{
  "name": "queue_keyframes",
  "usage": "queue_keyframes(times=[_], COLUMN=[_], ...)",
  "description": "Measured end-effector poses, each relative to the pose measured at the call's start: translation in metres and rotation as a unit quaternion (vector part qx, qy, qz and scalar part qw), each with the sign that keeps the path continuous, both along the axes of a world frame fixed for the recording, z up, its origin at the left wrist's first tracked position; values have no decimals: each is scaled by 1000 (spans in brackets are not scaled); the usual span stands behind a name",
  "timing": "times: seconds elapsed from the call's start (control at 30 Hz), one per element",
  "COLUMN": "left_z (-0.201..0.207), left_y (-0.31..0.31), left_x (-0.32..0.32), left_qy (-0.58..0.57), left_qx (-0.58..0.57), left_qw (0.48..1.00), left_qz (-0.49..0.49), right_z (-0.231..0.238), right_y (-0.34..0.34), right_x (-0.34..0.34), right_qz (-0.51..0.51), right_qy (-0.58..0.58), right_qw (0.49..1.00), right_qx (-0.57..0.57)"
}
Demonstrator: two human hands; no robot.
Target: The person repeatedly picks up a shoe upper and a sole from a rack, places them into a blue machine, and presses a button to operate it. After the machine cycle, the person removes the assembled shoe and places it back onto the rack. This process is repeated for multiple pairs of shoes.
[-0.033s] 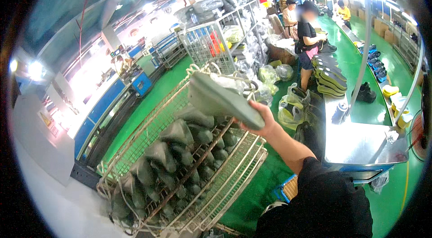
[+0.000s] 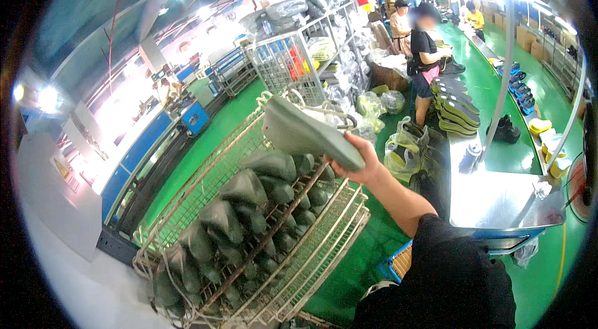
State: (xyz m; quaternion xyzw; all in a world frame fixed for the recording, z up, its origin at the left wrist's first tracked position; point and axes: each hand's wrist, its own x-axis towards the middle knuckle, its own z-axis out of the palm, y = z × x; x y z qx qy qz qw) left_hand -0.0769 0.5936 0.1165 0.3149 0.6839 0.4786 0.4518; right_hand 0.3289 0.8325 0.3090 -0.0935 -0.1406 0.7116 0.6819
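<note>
Hands first: the right hand [image 2: 364,166] is clamped round one end of a grey-green shoe sole [image 2: 302,131], held clear above the wire rack [image 2: 341,229]. Matching soles [image 2: 246,189] stand packed there in rows (the left hand is out of sight). Beyond, a person in black [image 2: 425,49] stands by the green line.

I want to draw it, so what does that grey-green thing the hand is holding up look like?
The shoe sole is dull grey-green and looks like smooth rubber or foam. It is long and flat, wide at one end and narrower at the other. The right hand grips its narrow end and holds it up, tilted, above the wire rack. Only the hand touches it.
</note>
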Motion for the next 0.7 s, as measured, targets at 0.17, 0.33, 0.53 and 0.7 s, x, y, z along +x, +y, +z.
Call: queue_keyframes(times=[0.17,0.33,0.53,0.7], left_z=[-1,-3,-10,-14], left_y=[38,64,68,54], left_x=[6,5,-4,-10], left_qy=[25,34,37,34], left_qx=[-16,-26,-44,-55], left_qw=[1000,999,998,996], left_qz=[-1,-3,27,60], right_z=[13,-2,-27,-57], right_y=[128,203,164,153], right_x=[83,118,85,90], right_qz=[91,-67,-114,-194], right_qy=[-97,-175,-245,-266], right_qw=[991,954,917,901], right_qx=[13,-233,-294,-283])
